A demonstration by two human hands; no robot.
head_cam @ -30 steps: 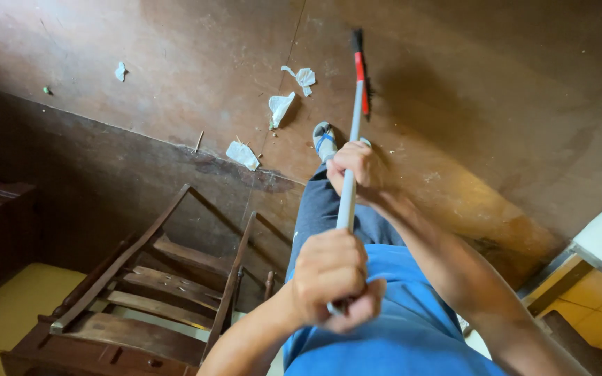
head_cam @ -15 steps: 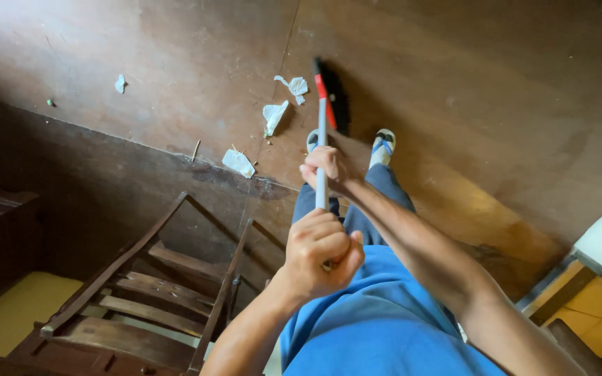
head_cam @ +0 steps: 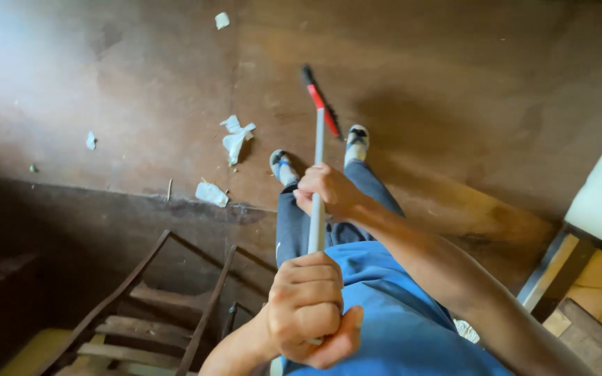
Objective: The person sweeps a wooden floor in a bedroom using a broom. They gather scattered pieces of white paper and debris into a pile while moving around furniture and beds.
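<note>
Both hands, the left hand (head_cam: 308, 313) and right hand (head_cam: 327, 189), were clamped on the broom handle (head_cam: 317, 209) mid-sweep, its head (head_cam: 320, 97) needing to reach the crumpled paper scraps (head_cam: 235, 138) lying left on the floor (head_cam: 454, 83).

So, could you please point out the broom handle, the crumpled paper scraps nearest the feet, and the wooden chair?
broom handle (head_cam: 317, 209): head view, on the grey shaft between the two hands.
crumpled paper scraps (head_cam: 235, 137): head view, on the white wad's middle.
wooden chair (head_cam: 207, 313): head view, on an upright back rail.
</note>
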